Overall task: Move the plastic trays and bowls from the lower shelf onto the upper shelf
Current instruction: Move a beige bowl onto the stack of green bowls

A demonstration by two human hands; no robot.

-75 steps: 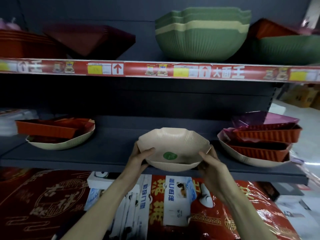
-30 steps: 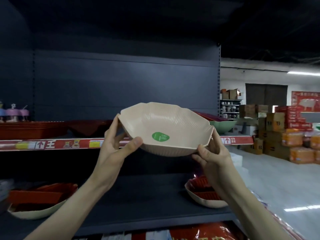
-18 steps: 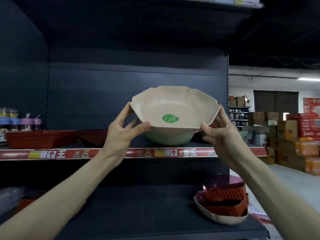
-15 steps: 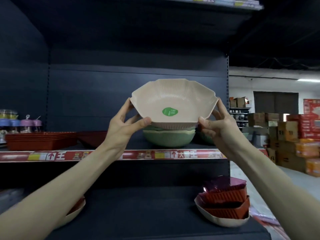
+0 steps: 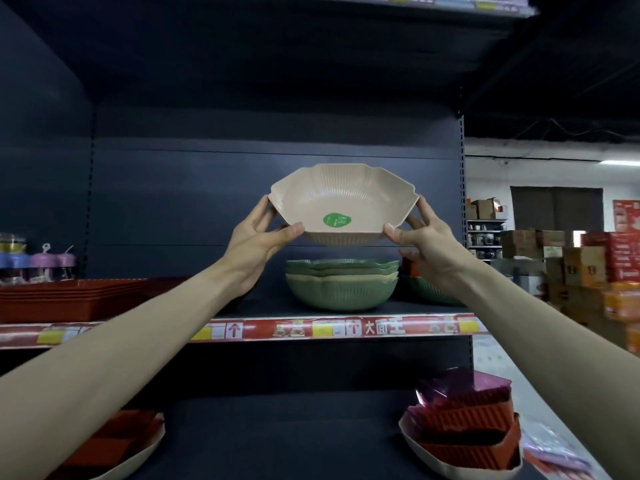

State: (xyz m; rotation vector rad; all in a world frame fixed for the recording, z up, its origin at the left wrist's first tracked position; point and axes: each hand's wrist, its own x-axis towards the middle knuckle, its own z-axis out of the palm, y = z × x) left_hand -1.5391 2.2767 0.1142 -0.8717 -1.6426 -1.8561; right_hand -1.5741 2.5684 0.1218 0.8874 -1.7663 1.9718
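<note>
- Gripping the beige bowl (image 5: pixel 343 202) by its rim: left hand (image 5: pixel 254 244) pinching the left edge, right hand (image 5: pixel 424 244) pinching the right edge, thumbs on the near side. Both grips clamped on the bowl.
- Holding it up in the air, right above the stack of green bowls (image 5: pixel 341 289) on the upper shelf (image 5: pixel 415 326), not touching the stack.
- Most likely about to set it down into the top green bowl.
- Hold it level, and line up its wavy edges with the wavy edges below.
- Lower it slowly and straight down, so as not to bump the stack or push it back.
- Let go only after feeling it sit snug inside.
- Slide the fingers out to the sides, to avoid getting them pinched between the rims.
- Stay clear of the pile of red trays (image 5: pixel 69 299) at the left of the upper shelf.
- More to move after this: a bowl full of red trays (image 5: pixel 464 434) at the right of the lower shelf (image 5: pixel 277 438), and a second bowl of red trays (image 5: pixel 114 448) at the left.
</note>
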